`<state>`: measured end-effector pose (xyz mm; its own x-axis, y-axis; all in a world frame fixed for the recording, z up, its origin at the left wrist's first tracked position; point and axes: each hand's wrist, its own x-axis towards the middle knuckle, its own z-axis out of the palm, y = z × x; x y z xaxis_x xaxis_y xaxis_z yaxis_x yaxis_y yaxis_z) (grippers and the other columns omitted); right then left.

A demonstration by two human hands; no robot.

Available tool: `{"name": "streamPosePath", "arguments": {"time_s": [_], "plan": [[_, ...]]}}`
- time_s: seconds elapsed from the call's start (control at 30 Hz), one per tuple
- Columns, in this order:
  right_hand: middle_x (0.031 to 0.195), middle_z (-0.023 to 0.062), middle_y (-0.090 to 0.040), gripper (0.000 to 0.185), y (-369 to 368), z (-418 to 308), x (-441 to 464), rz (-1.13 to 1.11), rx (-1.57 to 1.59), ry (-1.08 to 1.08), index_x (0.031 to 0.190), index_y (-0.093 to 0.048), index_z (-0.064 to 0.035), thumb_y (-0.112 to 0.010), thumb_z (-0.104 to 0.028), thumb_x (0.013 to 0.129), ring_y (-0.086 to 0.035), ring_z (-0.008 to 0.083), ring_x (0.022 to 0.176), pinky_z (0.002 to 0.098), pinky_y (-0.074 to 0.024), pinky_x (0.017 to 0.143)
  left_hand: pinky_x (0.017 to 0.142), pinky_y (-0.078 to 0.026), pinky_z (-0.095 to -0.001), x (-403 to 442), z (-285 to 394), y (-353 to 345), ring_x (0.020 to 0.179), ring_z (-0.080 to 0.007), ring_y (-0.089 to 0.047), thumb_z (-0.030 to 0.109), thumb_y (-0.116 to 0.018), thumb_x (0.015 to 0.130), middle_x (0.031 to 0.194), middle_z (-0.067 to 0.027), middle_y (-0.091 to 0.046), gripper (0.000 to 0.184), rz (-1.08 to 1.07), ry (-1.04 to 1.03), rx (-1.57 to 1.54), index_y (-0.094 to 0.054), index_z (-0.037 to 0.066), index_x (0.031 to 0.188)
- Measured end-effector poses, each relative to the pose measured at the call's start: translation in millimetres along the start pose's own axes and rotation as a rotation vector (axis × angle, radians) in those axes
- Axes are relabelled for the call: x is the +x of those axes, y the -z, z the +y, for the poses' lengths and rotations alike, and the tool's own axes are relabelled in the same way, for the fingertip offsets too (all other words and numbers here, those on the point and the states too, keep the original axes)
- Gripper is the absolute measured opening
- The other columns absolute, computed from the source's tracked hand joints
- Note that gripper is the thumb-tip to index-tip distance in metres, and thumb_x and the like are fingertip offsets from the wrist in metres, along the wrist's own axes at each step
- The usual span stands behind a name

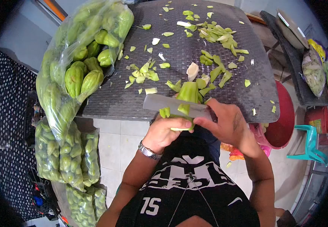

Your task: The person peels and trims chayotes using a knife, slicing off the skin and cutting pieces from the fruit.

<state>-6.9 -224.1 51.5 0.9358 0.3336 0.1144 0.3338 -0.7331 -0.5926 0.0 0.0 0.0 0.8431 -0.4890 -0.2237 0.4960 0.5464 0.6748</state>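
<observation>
My left hand (164, 131), with a metal watch at the wrist, is closed around a partly peeled pale-green chayote (189, 92) at the table's near edge. My right hand (227, 123) grips a wide-bladed knife (154, 103), its handle hidden by the fingers. The blade lies across the chayote and points left. Bits of green peel (164, 112) cling to the blade. Loose peelings (145, 72) and a larger heap of peel (219, 34) are scattered on the dark woven-textured table (107, 98).
A large clear bag of whole chayotes (82, 77) lies open on the table's left. More filled bags (60, 151) stand below it. At right are a red tub (281, 113), a teal stool (308, 145) and a dark side table (285, 56) with bagged produce (313, 70).
</observation>
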Motion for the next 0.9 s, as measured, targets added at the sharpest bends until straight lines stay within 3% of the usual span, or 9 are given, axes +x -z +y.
{"name": "streamPosePath", "arguments": {"time_s": [0.07, 0.33, 0.43, 0.53, 0.63, 0.67, 0.73, 0.83, 0.9], "plan": [[0.078, 0.021, -0.069, 0.057, 3.7, 7.4, 2.2, -0.002, -0.044, -0.004, 0.094, -0.059, -0.0049, -0.071, -0.061, 0.089, -0.07, 0.0444, 0.075, 0.052, -0.0537, 0.064, 0.074, -0.057, -0.0363, 1.4, -1.7, 1.3, 0.101, -0.0289, -0.069, -0.002, -0.073, 0.079, 0.112, -0.0154, -0.066, 0.068, -0.049, -0.035, -0.037, -0.048, -0.001, 0.142], [0.074, 0.0204, -0.067, 0.056, 31.9, 48.7, -1.4, 0.076, -0.198, -0.104, 0.093, -0.061, -0.0024, -0.076, -0.056, 0.087, -0.068, 0.0453, 0.074, 0.0515, -0.0517, 0.065, 0.066, -0.06, -0.0353, -0.5, 22.9, -7.6, 0.101, -0.0315, -0.071, 0.0, -0.071, 0.074, 0.12, -0.0186, -0.064, 0.069, -0.13, 0.117, -0.198, -0.049, -0.006, 0.139], [0.064, 0.0159, -0.063, 0.057, 33.5, 87.7, -2.4, 0.249, -0.31, -0.236, 0.088, -0.062, -0.0025, -0.067, -0.059, 0.094, -0.066, 0.0369, 0.057, 0.0453, -0.0499, 0.053, 0.066, -0.061, -0.036, -3.1, 28.5, -9.0, 0.101, -0.0318, -0.071, 0.001, -0.072, 0.075, 0.12, -0.0183, -0.064, 0.07, -0.132, 0.161, -0.237, -0.048, -0.005, 0.14], [0.057, 0.0092, -0.056, 0.063, 52.4, 86.8, 0.3, -0.053, 0.303, -0.787, 0.084, -0.062, -0.0031, -0.054, -0.064, 0.101, -0.057, 0.021, 0.045, 0.0352, -0.0431, 0.041, 0.072, -0.061, -0.0352, -4.0, 24.8, -11.2, 0.103, -0.0284, -0.07, 0.002, -0.076, 0.075, 0.119, -0.0167, -0.064, 0.073, -0.009, 0.097, -0.055, -0.048, -0.003, 0.142], [0.057, 0.0038, -0.051, 0.069, 41.1, 72.3, -4.5, -0.264, 0.715, -0.781, 0.085, -0.064, -0.0041, -0.043, -0.068, 0.103, -0.049, 0.008, 0.045, 0.0256, -0.0352, 0.036, 0.083, -0.058, -0.0328, -0.2, 17.7, -19.1, 0.106, -0.0221, -0.067, 0.004, -0.082, 0.074, 0.121, -0.0147, -0.065, 0.078, 0.144, -0.078, 0.356, -0.046, -0.003, 0.143], [0.06, 0.0107, -0.059, 0.064, 37.1, 63.3, -7.2, -0.283, 0.667, -0.692, 0.085, -0.063, -0.0015, -0.052, -0.062, 0.103, -0.06, 0.0214, 0.048, 0.0339, -0.0444, 0.042, 0.087, -0.056, -0.0319, 1.4, 15.3, -21.6, 0.108, -0.0199, -0.066, 0.005, -0.085, 0.074, 0.122, -0.014, -0.065, 0.08, 0.188, -0.147, 0.511, -0.046, -0.003, 0.143], [0.07, 0.0209, -0.066, 0.055, 9.3, 37.3, -12.0, -0.055, 0.21, -0.254, 0.091, -0.062, -0.0004, -0.061, -0.055, 0.1, -0.069, 0.0381, 0.062, 0.0443, -0.0523, 0.054, 0.092, -0.053, -0.0306, 4.4, 13.1, -22.8, 0.111, -0.0173, -0.064, 0.006, -0.087, 0.073, 0.124, -0.0126, -0.065, 0.083, 0.186, -0.258, 0.72, -0.045, -0.003, 0.144], [0.08, 0.0268, -0.068, 0.052, 2.5, -2.5, -13.7, -0.048, 0.117, -0.103, 0.098, -0.06, -0.0002, -0.07, -0.052, 0.095, -0.069, 0.0469, 0.079, 0.0516, -0.0542, 0.067, 0.096, -0.052, -0.0327, 9.7, 1.8, -12.4, 0.116, -0.0174, -0.062, 0.005, -0.085, 0.074, 0.126, -0.011, -0.065, 0.084, 0.148, -0.314, 0.801, -0.042, 0.0, 0.146], [0.08, 0.0255, -0.069, 0.055, -2.2, -5.0, -11.8, -0.02, 0.07, -0.042, 0.101, -0.06, -0.0013, -0.071, -0.055, 0.093, -0.07, 0.0457, 0.078, 0.0516, -0.0542, 0.067, 0.097, -0.052, -0.0331, 9.7, -7.3, -14.4, 0.117, -0.0177, -0.062, 0.003, -0.083, 0.074, 0.126, -0.0109, -0.065, 0.084, 0.183, -0.317, 0.717, -0.042, 0.001, 0.147]]}}
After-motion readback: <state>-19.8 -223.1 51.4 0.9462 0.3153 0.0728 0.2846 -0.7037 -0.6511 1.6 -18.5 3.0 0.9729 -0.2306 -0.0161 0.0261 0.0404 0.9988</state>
